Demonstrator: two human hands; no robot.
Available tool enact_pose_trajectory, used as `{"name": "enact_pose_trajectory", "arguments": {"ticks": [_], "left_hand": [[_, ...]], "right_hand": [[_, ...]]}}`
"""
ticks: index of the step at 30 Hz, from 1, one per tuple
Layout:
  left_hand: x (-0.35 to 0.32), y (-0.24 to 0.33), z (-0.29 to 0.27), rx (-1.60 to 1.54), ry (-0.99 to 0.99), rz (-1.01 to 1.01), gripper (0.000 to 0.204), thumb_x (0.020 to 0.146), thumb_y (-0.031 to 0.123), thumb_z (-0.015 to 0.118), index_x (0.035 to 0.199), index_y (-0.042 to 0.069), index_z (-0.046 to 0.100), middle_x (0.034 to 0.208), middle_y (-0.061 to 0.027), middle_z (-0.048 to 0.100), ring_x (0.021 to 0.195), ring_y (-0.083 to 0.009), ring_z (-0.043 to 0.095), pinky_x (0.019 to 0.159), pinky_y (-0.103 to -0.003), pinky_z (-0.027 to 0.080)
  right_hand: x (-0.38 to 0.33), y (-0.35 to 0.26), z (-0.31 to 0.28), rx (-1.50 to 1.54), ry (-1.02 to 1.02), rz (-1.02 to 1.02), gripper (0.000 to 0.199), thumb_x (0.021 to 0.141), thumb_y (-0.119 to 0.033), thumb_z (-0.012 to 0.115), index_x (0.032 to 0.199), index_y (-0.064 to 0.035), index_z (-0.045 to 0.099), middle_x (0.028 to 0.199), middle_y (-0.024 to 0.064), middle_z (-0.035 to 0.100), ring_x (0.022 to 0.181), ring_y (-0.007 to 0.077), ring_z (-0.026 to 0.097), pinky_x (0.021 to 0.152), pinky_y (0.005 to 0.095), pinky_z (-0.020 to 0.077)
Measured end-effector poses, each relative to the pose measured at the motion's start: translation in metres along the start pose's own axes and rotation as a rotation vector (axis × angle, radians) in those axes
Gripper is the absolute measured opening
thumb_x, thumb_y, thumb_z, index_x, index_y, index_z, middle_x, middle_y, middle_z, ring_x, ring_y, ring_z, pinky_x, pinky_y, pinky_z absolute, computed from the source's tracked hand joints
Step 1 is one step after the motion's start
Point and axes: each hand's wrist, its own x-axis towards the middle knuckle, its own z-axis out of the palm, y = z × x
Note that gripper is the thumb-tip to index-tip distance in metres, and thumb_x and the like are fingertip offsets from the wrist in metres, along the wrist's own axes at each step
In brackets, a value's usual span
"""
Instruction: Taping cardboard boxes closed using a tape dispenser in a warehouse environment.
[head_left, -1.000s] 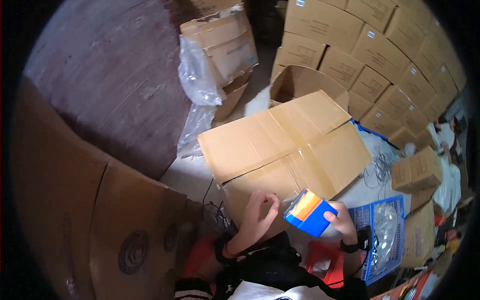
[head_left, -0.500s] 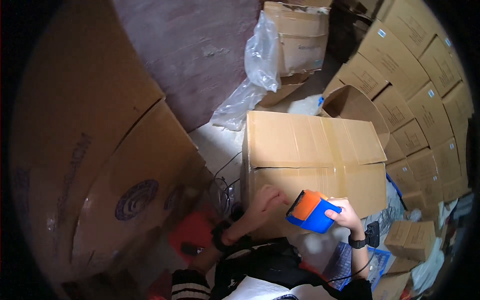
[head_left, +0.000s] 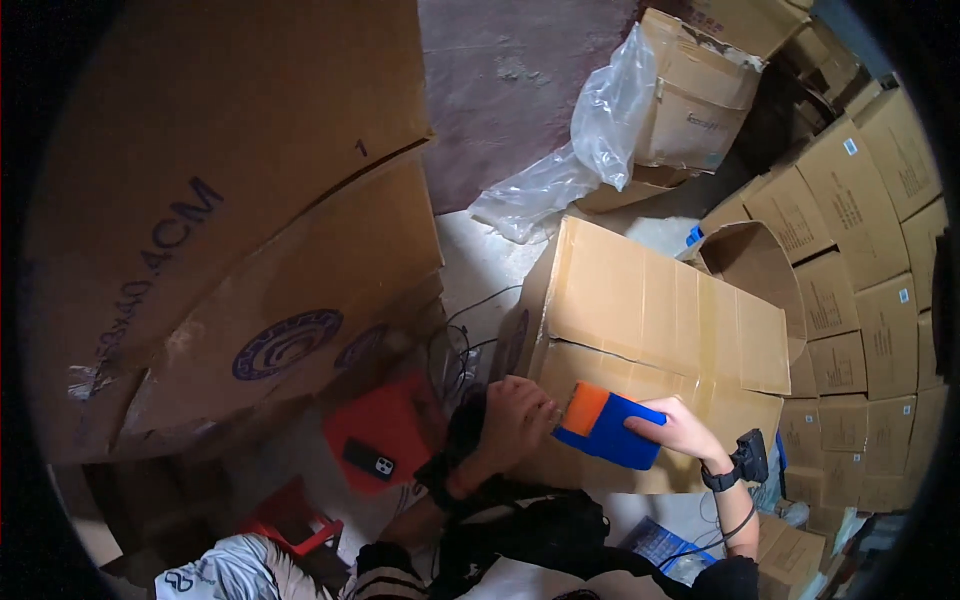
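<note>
My right hand (head_left: 680, 428) grips a blue and orange tape dispenser (head_left: 612, 428), its thumb lying on the blue body. The dispenser's orange end points left, toward my left hand (head_left: 518, 415). My left hand has its fingers curled together right at that end; whatever they pinch, if anything, is too small to make out. Both hands are over the near edge of a large cardboard box (head_left: 640, 300), whose top flaps meet at a seam. A strip of tan tape crosses the top toward its right side.
Tall cartons (head_left: 300, 230) stand close on the left; stacked cartons (head_left: 850, 220) line the right. A red stool (head_left: 370, 420) carries a phone (head_left: 368, 458). Clear plastic sheeting (head_left: 610, 110) hangs by a worn box (head_left: 700, 100) at the back. Cables (head_left: 460, 345) lie on the floor.
The view has swung left, bringing the phone and another person's knee into sight. My left hand's fingers have curled closer to the dispenser's orange end, and the dispenser has tilted.
</note>
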Motion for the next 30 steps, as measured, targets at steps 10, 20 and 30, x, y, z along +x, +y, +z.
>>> {"name": "enact_pose_trajectory", "arguments": {"ticks": [10, 20, 30], "left_hand": [[0.023, -0.115, -0.034, 0.094, 0.249, -0.069, 0.012, 0.078, 0.014, 0.055, 0.072, 0.004, 0.052, 0.074, -0.0107, 0.051, 0.076, -0.0298, 0.047, 0.066, -0.039, 0.036], [0.065, -0.194, 0.043, -0.168, 0.251, -0.29, 0.029, 0.082, 0.025, 0.055, 0.066, 0.001, 0.051, 0.07, -0.0146, 0.052, 0.068, -0.031, 0.053, 0.057, -0.038, 0.04], [0.033, -0.213, 0.11, -0.086, 0.242, -0.433, 0.027, 0.085, 0.028, 0.048, 0.075, 0.003, 0.052, 0.072, -0.0132, 0.053, 0.072, -0.0325, 0.053, 0.061, -0.041, 0.042]], "right_hand": [[0.024, -0.003, -0.06, -0.115, -0.037, 0.124, 0.03, 0.082, -0.029, 0.058, 0.088, 0.0005, 0.061, 0.071, -0.002, 0.057, 0.065, 0.0045, 0.049, 0.06, 0.0216, 0.0429], [0.041, -0.004, -0.084, -0.172, 0.126, 0.218, 0.033, 0.083, -0.029, 0.057, 0.093, 0.0019, 0.061, 0.068, -0.0023, 0.056, 0.062, 0.0048, 0.048, 0.055, 0.0209, 0.0415], [0.055, -0.043, -0.068, -0.256, 0.172, 0.216, 0.038, 0.083, -0.032, 0.056, 0.073, 0.0041, 0.06, 0.054, -0.0019, 0.05, 0.052, 0.0038, 0.045, 0.045, 0.0212, 0.0369]]}}
